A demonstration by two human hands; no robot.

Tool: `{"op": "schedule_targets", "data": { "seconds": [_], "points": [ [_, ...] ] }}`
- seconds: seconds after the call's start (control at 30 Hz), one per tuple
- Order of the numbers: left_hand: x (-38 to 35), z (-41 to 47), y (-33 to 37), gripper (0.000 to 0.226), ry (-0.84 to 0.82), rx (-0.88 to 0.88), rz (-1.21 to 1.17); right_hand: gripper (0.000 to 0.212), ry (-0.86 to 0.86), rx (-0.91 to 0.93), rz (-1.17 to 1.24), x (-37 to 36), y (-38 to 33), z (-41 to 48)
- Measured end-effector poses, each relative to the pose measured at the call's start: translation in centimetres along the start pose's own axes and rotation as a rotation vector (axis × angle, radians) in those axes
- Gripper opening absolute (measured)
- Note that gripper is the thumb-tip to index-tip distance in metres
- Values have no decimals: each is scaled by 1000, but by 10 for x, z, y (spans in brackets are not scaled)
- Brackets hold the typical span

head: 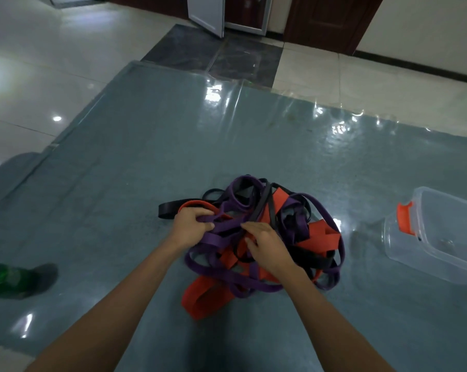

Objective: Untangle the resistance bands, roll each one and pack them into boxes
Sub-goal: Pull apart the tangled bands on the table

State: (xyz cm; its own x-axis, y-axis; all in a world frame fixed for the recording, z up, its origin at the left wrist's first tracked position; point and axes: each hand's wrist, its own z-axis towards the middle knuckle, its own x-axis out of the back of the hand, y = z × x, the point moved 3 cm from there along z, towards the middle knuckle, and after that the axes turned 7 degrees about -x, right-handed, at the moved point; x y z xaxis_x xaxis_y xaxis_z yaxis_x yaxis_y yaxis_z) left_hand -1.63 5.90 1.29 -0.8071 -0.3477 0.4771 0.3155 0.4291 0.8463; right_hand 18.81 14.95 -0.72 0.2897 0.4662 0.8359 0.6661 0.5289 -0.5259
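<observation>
A tangled heap of resistance bands lies on the grey-blue table: purple, red and black loops knotted together. A wide red band sticks out at the near side, and a black band trails off to the left. My left hand is closed on a purple band at the heap's left edge. My right hand rests on the middle of the heap, its fingers curled into the purple and black strands. A clear plastic box with an orange latch stands to the right, with nothing in it.
A green bottle lies near the table's left edge. The table carries a glossy transparent cover. Beyond its far edge are pale floor tiles, a dark tiled strip and a dark wooden door.
</observation>
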Motion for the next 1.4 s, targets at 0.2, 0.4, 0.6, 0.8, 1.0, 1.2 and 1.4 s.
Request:
{"op": "schedule_targets", "data": {
  "seconds": [0.2, 0.4, 0.6, 0.8, 1.0, 1.2, 1.4],
  "points": [
    [8, -29, 54, 47, 18, -392, -5, 76, 86, 47, 95, 28, -26, 10],
    [38, -38, 89, 47, 212, -372, -289, 79, -74, 36, 269, 28, -70, -3],
    [48, -43, 109, 39, 359, -223, -591, 86, -53, 6, 613, -1, -118, -25],
    [65, -52, 102, 30, 459, -183, -682, 50, 217, -67, 349, -15, -96, -16],
    [90, -53, 72, 45, 480, -165, -546, 37, 266, -54, 124, 29, -60, -7],
    [70, -57, 54, 21, 224, -265, -403, 43, 502, 5, 211, 136, -81, 13],
    [29, -53, 54, 66, -64, -316, -175, 43, 559, 125, 156, 195, -107, 10]
  ]
}}
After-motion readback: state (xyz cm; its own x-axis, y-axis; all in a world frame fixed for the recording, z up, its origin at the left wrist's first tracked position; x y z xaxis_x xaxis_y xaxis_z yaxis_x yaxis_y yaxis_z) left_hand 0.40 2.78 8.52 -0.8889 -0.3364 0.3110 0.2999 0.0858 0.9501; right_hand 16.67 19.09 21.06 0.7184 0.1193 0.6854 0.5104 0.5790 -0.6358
